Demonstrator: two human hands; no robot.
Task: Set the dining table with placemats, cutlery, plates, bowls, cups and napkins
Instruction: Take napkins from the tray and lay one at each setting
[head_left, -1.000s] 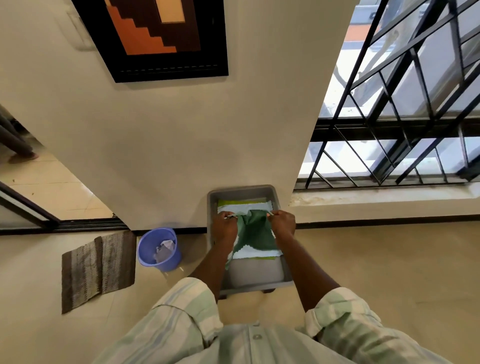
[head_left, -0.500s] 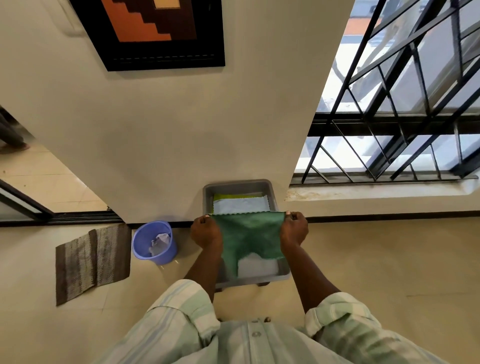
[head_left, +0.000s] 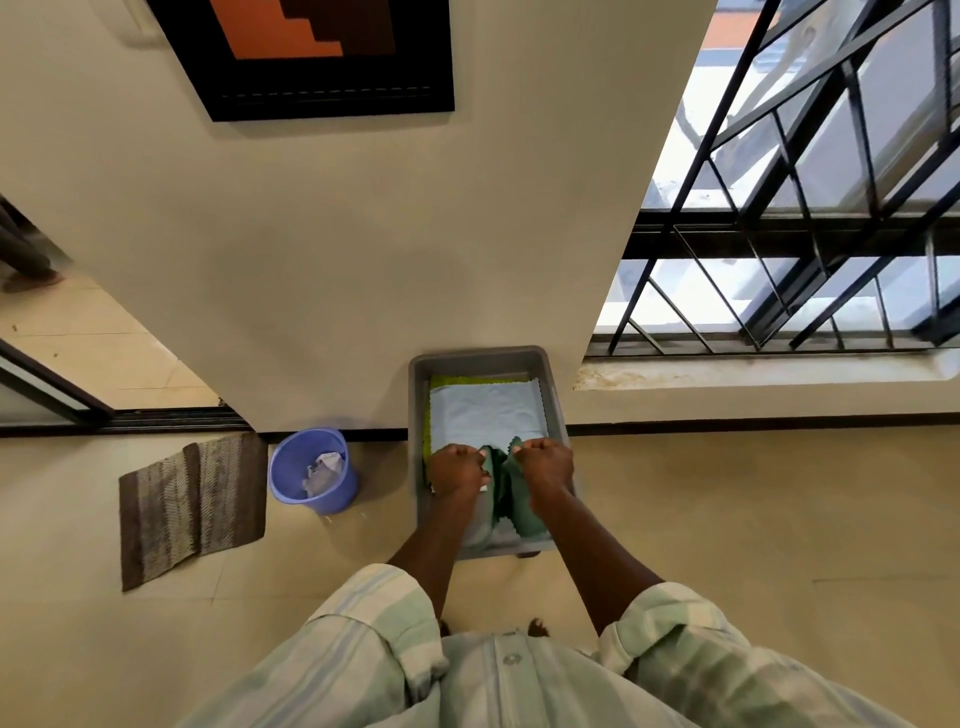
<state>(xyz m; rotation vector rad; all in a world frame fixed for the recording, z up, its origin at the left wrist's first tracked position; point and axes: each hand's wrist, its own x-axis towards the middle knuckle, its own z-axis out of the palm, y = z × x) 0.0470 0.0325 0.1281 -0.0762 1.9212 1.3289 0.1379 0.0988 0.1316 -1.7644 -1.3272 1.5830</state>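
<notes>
Two hands work close together over the near half of a grey tub (head_left: 555, 405) that sits against the foot of the cream wall (head_left: 363, 249). Left hand (head_left: 457, 470): fingers curled, pinching an upper edge of a green napkin (head_left: 522, 512). Right hand (head_left: 545, 465): fingers curled likewise, pinching the other upper edge. The knuckles of the two hands nearly meet, only a narrow strip of green showing between them. The napkin hangs down from both grips in bunched folds, its zigzag edge visible, over the tub's near end.

Inside the tub: a pale blue cloth (head_left: 485, 413) lies flat across the far half, and a yellow-green cloth (head_left: 441, 383) peeks out beneath it along the far and left edges. More pale fabric lies at the near end under the green napkin; what it is I cannot tell.

Surroundings: a blue plastic bucket (head_left: 296, 470) on the floor just left of the tub, with crumpled pale material inside. Further left, a brown-and-grey striped mat (head_left: 189, 506) flat on the beige tiled floor (head_left: 753, 519). On the wall above, a dark-framed picture (head_left: 322, 52) in orange and brown blocks. Right of the wall, a window with black metal grille (head_left: 805, 208), its sill running along just behind the tub's right side. Left of the wall, a doorway with a sliding track (head_left: 156, 415) onto another tiled floor. Striped pale green sleeves (head_left: 363, 623) rolled up both forearms.
</notes>
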